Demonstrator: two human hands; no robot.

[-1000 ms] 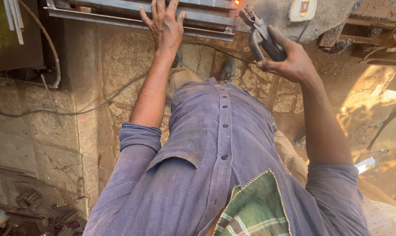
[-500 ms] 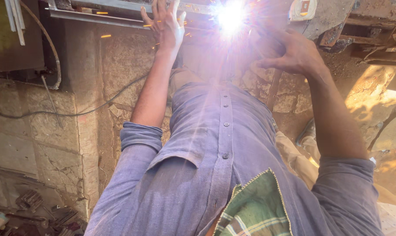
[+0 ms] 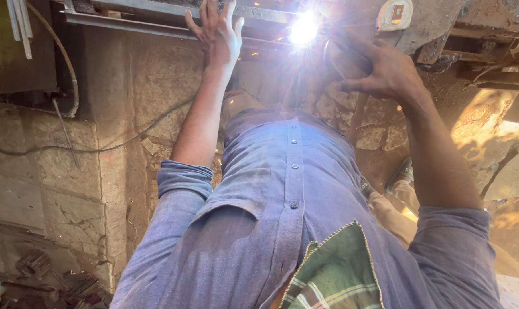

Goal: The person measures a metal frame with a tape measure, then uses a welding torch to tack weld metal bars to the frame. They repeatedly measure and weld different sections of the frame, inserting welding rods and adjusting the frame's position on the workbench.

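My left hand [image 3: 216, 31] lies flat, fingers spread, against a long grey metal bar [image 3: 127, 26] at the top of the view. My right hand [image 3: 385, 71] is closed around a welding electrode holder [image 3: 340, 56], largely washed out by glare. A bright white welding arc [image 3: 304, 28] burns on the bar between the two hands, a short way right of my left hand. Small sparks drop below it. My blue button shirt [image 3: 282, 217] with rolled sleeves and a green checked cloth [image 3: 334, 274] fill the lower middle.
A rough stone wall [image 3: 70, 171] with a thin cable [image 3: 116, 143] running across stands behind. Pale rods [image 3: 19, 23] hang at top left. A white and orange casing [image 3: 394, 14] sits on rusty metal at top right. Scrap lies at bottom left [image 3: 36, 269].
One second ago there was no arc and the electrode holder was plainly visible. The arc then lit and still burns. My left hand has stayed on the bar.
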